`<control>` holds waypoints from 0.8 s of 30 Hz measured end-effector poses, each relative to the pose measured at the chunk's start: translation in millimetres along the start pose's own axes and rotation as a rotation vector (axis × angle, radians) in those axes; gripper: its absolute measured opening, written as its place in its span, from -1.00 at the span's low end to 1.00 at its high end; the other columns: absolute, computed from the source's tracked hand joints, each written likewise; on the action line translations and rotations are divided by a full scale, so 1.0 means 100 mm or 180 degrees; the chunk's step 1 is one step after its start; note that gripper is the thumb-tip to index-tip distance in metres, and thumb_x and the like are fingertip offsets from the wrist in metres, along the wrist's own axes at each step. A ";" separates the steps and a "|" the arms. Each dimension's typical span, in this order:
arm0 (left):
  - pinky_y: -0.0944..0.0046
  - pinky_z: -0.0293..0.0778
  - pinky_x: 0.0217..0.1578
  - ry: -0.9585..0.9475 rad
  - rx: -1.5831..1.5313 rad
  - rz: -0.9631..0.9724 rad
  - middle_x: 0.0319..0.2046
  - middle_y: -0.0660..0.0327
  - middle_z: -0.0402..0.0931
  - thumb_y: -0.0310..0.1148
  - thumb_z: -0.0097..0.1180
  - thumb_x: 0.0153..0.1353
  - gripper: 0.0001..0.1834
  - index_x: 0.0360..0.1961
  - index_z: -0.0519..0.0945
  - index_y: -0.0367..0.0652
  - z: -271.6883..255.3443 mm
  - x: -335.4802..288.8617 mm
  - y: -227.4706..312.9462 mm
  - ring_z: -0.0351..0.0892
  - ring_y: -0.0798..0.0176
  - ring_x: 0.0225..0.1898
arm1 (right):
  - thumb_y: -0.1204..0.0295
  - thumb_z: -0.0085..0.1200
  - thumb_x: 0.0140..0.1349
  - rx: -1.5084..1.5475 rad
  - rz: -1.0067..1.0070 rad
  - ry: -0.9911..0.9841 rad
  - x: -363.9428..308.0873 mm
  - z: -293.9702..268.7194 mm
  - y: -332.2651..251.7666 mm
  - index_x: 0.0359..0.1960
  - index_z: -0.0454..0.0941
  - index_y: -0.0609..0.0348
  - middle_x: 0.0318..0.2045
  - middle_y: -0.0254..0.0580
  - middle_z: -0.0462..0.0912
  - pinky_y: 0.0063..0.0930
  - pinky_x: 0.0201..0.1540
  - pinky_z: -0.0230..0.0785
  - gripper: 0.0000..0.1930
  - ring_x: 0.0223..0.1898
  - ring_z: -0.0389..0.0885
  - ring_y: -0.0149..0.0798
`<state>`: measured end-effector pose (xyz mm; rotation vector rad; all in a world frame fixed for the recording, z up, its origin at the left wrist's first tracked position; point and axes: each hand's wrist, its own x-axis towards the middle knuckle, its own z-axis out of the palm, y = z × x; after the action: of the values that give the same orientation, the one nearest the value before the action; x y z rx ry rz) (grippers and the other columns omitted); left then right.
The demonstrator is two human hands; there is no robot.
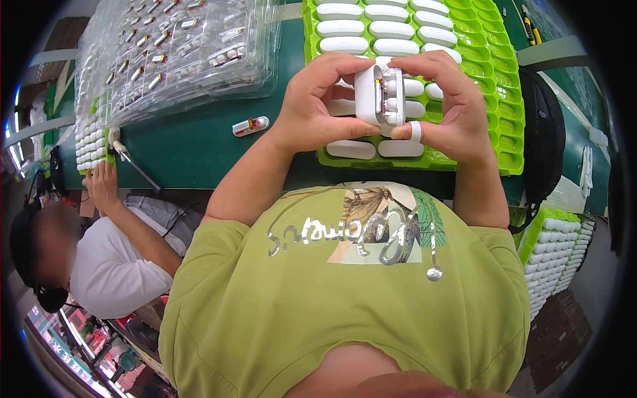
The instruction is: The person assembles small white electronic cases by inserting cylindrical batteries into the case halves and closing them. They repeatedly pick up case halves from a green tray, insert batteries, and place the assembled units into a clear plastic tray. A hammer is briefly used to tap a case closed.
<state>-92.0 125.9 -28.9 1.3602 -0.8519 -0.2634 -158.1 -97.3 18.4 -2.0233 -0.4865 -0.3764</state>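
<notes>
My left hand (308, 103) is closed on a white rounded case shell (365, 98), its thumb below and fingers above. My right hand (454, 99), with a white band round one finger, pinches a white inner insert (399, 106) at its top and bottom edges. The insert carries a battery-like part and small round shapes, and it stands at the shell's open side. How deep it sits in the shell I cannot tell. Below both hands lies a lime-green moulded tray (488, 109) with rows of white oblong cases (388, 30) and several bare hollows on its right side.
One loose assembled insert (251, 126) lies on the green table (192, 149), left of my left forearm. Stacked clear plastic trays (179, 79) hold more such parts. A co-worker (126, 265) reaches to another tray at far left. A black bag (544, 139) stands right of my tray.
</notes>
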 end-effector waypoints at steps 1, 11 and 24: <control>0.24 0.64 -0.01 0.0020 -0.0011 0.0015 0.04 0.12 0.46 -0.49 0.57 -0.23 -0.19 0.16 0.51 -0.23 0.00 -0.01 -0.02 0.56 0.22 0.04 | 0.34 0.55 -0.34 -0.0036 0.0003 -0.0010 0.00 0.00 0.00 -0.04 0.64 0.16 -0.12 -0.18 0.68 -0.33 0.05 0.38 -0.33 -0.05 0.58 -0.16; 0.26 0.63 -0.04 0.0020 0.0366 0.0005 0.02 0.11 0.49 -0.46 0.57 -0.25 -0.20 0.14 0.54 -0.19 0.02 -0.03 0.02 0.57 0.23 0.01 | 0.34 0.49 -0.29 -0.0635 -0.0270 -0.0273 0.03 -0.06 -0.05 -0.07 0.66 0.17 -0.14 -0.16 0.66 -0.30 0.00 0.37 -0.40 -0.09 0.54 -0.13; 0.26 0.67 -0.06 -0.0074 -0.0002 -0.0094 -0.02 0.12 0.50 -0.48 0.56 -0.23 -0.24 0.12 0.54 -0.23 0.04 -0.01 0.02 0.61 0.24 -0.03 | 0.35 0.49 -0.28 -0.0379 -0.0032 -0.0191 -0.01 0.01 -0.03 -0.08 0.65 0.18 -0.16 -0.12 0.65 -0.30 0.01 0.39 -0.41 -0.08 0.56 -0.11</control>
<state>-96.2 123.6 -27.5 1.3723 -0.8515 -0.3028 -160.3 -95.4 19.3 -2.1532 -0.5224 -0.3589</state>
